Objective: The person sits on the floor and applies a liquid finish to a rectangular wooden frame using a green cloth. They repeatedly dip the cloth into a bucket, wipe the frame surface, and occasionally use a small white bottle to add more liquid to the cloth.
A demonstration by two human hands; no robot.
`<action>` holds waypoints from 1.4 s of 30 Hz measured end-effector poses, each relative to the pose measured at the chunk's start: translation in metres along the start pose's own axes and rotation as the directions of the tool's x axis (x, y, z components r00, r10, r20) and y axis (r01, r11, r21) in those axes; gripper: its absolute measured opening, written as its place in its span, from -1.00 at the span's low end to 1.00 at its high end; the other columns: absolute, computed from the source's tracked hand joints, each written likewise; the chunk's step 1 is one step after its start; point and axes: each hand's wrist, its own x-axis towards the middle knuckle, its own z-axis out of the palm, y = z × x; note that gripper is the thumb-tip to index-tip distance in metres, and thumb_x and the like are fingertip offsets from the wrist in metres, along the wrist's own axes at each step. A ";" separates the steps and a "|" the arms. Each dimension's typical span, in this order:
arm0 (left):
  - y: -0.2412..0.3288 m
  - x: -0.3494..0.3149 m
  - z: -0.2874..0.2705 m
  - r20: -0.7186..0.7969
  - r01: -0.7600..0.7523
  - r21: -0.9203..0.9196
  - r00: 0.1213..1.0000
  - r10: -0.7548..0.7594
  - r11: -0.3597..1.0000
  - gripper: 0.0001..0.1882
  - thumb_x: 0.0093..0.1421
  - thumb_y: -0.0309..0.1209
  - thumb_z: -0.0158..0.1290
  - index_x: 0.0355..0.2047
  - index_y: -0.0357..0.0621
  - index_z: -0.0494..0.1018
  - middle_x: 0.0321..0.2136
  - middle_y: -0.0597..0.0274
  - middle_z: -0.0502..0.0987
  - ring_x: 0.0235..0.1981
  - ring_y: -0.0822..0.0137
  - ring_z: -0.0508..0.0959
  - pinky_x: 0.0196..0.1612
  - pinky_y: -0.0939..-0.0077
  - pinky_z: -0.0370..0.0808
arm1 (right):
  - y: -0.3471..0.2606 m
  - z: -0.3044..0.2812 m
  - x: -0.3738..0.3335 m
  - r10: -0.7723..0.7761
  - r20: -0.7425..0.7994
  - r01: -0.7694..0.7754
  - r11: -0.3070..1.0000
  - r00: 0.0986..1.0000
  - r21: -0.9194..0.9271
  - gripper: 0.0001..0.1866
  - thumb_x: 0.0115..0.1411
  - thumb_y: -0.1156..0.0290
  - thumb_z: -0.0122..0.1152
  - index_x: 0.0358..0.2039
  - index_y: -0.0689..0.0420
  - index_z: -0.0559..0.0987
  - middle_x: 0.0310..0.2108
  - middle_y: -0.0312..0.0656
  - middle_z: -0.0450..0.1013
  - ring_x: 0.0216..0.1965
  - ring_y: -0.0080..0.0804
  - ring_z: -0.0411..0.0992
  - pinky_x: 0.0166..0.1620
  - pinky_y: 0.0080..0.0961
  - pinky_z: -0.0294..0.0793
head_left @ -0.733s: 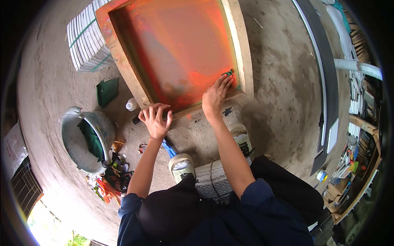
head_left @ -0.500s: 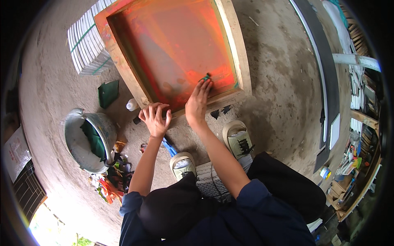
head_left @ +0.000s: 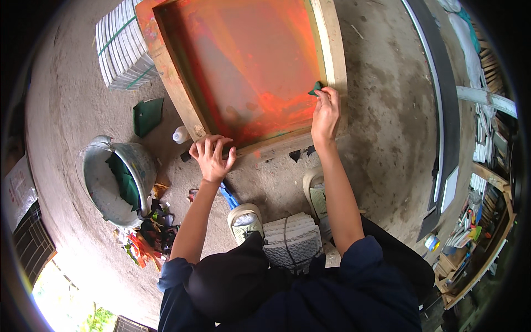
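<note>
While the left hand (head_left: 212, 159) curls, fingers loosely spread, over the frame (head_left: 334, 55), the right hand (head_left: 326, 117) pinches a green scrap (head_left: 316, 88). Left of its fingertips — orange screen (head_left: 260, 61).

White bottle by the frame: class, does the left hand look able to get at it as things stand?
Probably yes: the left hand is at the near left corner of the frame, close to the bottle; that corner juts partly between, but the bottle's outer side looks unblocked.
</note>
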 end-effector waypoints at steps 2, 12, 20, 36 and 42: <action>0.000 -0.001 0.000 0.007 0.002 0.004 1.000 -0.002 1.000 -0.82 -0.06 -0.19 0.11 -0.39 0.22 0.51 -0.28 0.46 0.40 -0.12 0.32 0.33 0.02 0.27 0.07 | 0.011 0.016 -0.005 0.014 -0.014 -0.014 1.000 1.000 -0.011 -0.72 0.05 0.73 0.06 -0.19 0.30 0.54 -0.13 -0.12 0.42 -0.12 -0.21 0.39 -0.03 -0.35 0.41; 0.003 -0.003 -0.002 0.021 0.035 0.036 0.999 -0.036 0.999 -0.81 -0.07 -0.16 0.11 -0.39 0.24 0.50 -0.28 0.48 0.39 -0.12 0.32 0.32 0.01 0.28 0.06 | -0.010 0.049 -0.027 0.022 -0.107 -0.033 0.995 0.994 -0.099 -0.63 -0.05 0.80 0.07 -0.17 0.33 0.54 -0.13 -0.14 0.41 -0.11 -0.22 0.36 -0.04 -0.42 0.45; 0.006 0.004 -0.002 -0.004 0.006 0.056 1.000 -0.006 0.998 -0.79 -0.08 -0.10 0.12 -0.42 0.21 0.49 -0.31 0.47 0.38 -0.13 0.33 0.34 -0.01 0.25 0.09 | -0.076 0.057 -0.056 -0.073 0.022 0.069 0.986 0.997 0.152 -0.70 -0.03 0.71 0.08 -0.23 0.28 0.55 -0.23 -0.14 0.43 -0.18 -0.20 0.39 -0.09 -0.39 0.45; -0.001 -0.004 -0.003 -0.009 0.003 -0.042 1.000 -0.004 0.999 -0.77 -0.08 -0.08 0.11 -0.44 0.17 0.49 -0.33 0.48 0.41 -0.16 0.35 0.36 -0.02 0.27 0.10 | -0.015 0.041 -0.037 -0.082 -0.018 0.083 0.995 0.996 0.057 -0.73 -0.08 0.79 0.05 -0.36 0.28 0.58 -0.40 -0.14 0.45 -0.30 -0.23 0.38 -0.26 -0.37 0.45; 0.001 0.001 -0.002 -0.015 -0.003 -0.034 1.000 0.003 0.999 -0.77 -0.07 -0.07 0.09 -0.44 0.17 0.49 -0.33 0.48 0.41 -0.17 0.35 0.36 -0.03 0.27 0.11 | -0.080 0.051 -0.070 -0.299 0.194 0.231 0.923 0.934 0.309 -0.75 -0.12 0.73 0.16 -0.39 0.18 0.58 -0.46 -0.18 0.44 -0.33 -0.27 0.40 -0.24 -0.37 0.46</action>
